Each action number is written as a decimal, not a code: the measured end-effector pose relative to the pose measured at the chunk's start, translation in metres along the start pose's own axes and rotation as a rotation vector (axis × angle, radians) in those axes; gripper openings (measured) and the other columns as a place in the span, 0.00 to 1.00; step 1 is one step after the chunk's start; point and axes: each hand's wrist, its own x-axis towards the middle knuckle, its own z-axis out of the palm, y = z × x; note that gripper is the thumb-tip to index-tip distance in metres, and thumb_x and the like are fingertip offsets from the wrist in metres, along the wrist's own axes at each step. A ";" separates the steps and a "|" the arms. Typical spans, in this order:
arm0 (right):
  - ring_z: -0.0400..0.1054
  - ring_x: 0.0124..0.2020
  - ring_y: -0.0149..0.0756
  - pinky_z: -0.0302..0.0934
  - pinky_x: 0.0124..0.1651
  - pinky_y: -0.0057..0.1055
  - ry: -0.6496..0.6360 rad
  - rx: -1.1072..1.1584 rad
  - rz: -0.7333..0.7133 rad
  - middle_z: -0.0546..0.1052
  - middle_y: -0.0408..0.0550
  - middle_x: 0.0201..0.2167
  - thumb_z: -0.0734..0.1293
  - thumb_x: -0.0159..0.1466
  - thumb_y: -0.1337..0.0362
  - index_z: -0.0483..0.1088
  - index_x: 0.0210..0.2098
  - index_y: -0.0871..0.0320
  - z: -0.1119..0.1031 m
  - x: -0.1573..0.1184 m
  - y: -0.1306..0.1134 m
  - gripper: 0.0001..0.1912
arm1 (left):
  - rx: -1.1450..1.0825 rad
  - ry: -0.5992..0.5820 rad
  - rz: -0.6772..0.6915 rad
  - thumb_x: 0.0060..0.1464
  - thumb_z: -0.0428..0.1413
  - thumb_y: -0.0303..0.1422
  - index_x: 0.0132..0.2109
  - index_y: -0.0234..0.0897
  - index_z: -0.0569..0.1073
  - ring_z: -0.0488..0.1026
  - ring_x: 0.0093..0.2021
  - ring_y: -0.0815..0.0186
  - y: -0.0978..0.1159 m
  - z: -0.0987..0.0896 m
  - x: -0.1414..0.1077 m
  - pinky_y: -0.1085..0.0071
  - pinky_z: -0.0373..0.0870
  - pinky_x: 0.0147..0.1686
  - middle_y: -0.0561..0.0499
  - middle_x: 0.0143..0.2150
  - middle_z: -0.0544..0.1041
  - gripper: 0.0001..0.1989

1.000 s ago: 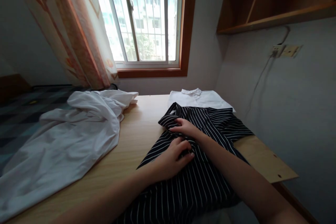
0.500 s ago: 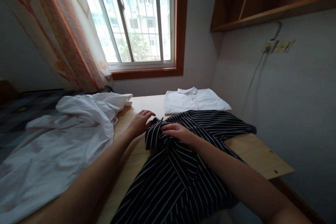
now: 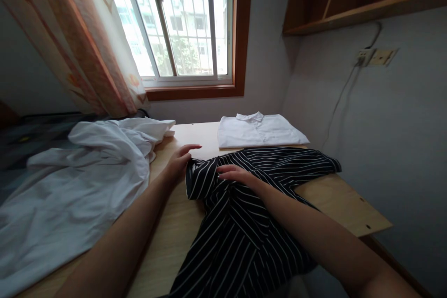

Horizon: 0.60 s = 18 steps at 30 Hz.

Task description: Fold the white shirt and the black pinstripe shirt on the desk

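A black shirt with white stripes [image 3: 244,223] lies spread over the wooden table, creased in the middle, its lower part reaching the near edge. My left hand [image 3: 179,160] is closed on the end of the shirt's left sleeve, the thumb at the cloth edge and a finger pointing right. Close beside it, my right hand [image 3: 235,174] grips the cloth near where that sleeve meets the body; its fingertips are partly hidden in the folds. The other sleeve stretches out flat to the right.
Behind the striped shirt lies a folded white shirt [image 3: 260,131]. Crumpled white cloth [image 3: 101,167] covers the left of the table [image 3: 157,247]. A curtain [image 3: 94,56] hangs by the window. On the right are a wall shelf [image 3: 335,21] and a plugged-in cord [image 3: 340,98].
My left hand has moved left, drawing the sleeve end outward and opening its bunched folds. My right hand stays nearly in place. The view has shifted slightly.
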 end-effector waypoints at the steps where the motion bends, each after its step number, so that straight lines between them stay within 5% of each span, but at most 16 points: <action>1: 0.73 0.39 0.34 0.60 0.56 0.36 0.008 0.009 0.007 0.80 0.43 0.36 0.77 0.46 0.59 0.80 0.39 0.55 0.000 0.000 0.000 0.19 | -0.091 0.022 -0.054 0.46 0.56 0.34 0.48 0.37 0.79 0.75 0.45 0.56 0.000 -0.001 -0.001 0.61 0.72 0.46 0.45 0.45 0.80 0.20; 6: 0.73 0.40 0.35 0.62 0.54 0.35 0.022 0.021 0.040 0.81 0.42 0.35 0.77 0.46 0.61 0.79 0.37 0.56 -0.002 -0.002 0.002 0.18 | -0.203 0.107 -0.039 0.44 0.57 0.36 0.49 0.36 0.78 0.74 0.52 0.53 -0.017 -0.016 0.007 0.59 0.70 0.51 0.43 0.51 0.78 0.23; 12: 0.73 0.36 0.33 0.64 0.50 0.33 -0.030 -0.045 0.116 0.79 0.40 0.32 0.77 0.47 0.63 0.79 0.36 0.55 -0.004 -0.010 0.000 0.15 | 0.562 -0.189 0.282 0.54 0.55 0.34 0.46 0.42 0.79 0.71 0.53 0.56 -0.023 -0.012 0.009 0.52 0.64 0.59 0.45 0.51 0.78 0.14; 18: 0.75 0.39 0.36 0.66 0.52 0.36 -0.184 -0.108 0.049 0.81 0.43 0.34 0.77 0.49 0.57 0.80 0.34 0.55 -0.009 -0.006 0.005 0.14 | 0.786 -0.435 0.474 0.60 0.54 0.30 0.59 0.51 0.71 0.65 0.61 0.57 0.007 0.017 -0.002 0.54 0.60 0.61 0.49 0.61 0.71 0.21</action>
